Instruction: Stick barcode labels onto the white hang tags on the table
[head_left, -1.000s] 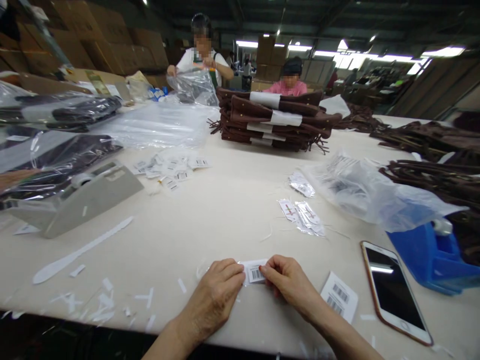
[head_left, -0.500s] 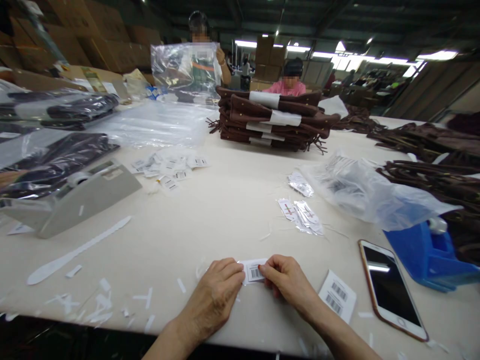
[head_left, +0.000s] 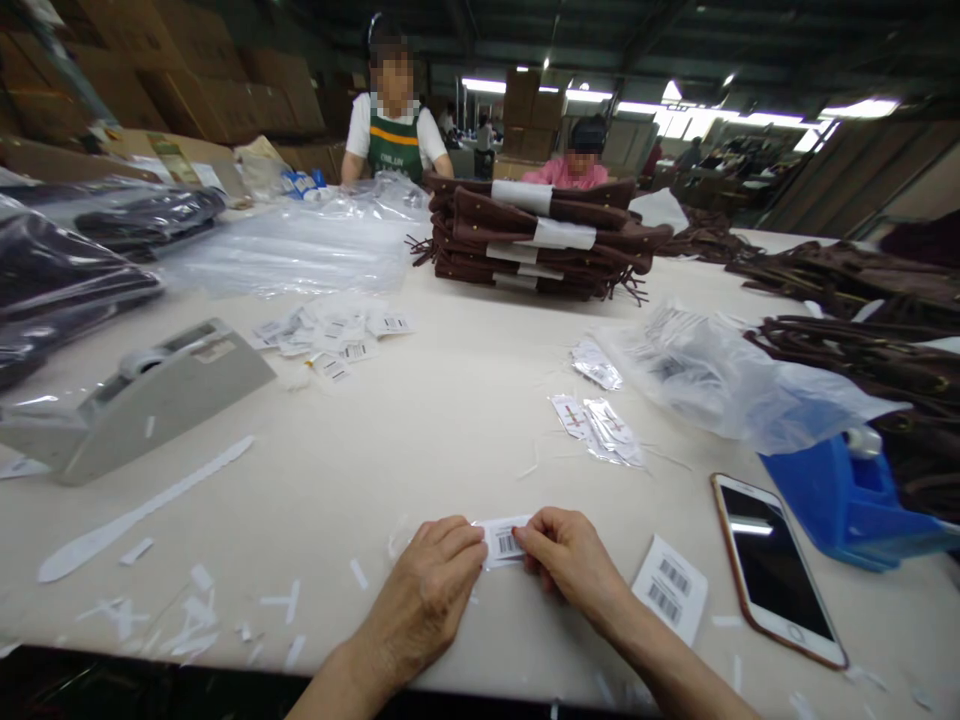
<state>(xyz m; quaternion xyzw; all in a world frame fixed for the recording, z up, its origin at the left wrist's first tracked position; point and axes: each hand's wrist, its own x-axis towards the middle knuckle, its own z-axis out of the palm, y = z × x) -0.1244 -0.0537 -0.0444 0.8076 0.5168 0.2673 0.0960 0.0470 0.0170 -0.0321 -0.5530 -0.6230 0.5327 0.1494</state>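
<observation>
A small white tag with a barcode label on its face lies at the table's near edge, between my two hands. My left hand holds the tag down by its left end, fingers pressed together. At the other end, the thumb and forefinger of my right hand pinch the label's right side. Whether the label is fully stuck down I cannot tell. Beside my right wrist lies a white sheet of barcode labels.
A phone and a blue tape dispenser sit right, a grey dispenser left. Hang tags, loose barcode tags, plastic bags and folded brown garments lie farther off. Two co-workers are across the table.
My hands keep nearly the same hold on the tag. Across the table, a co-worker has lowered the clear bag that was held up. A bagged garment at far left has shifted.
</observation>
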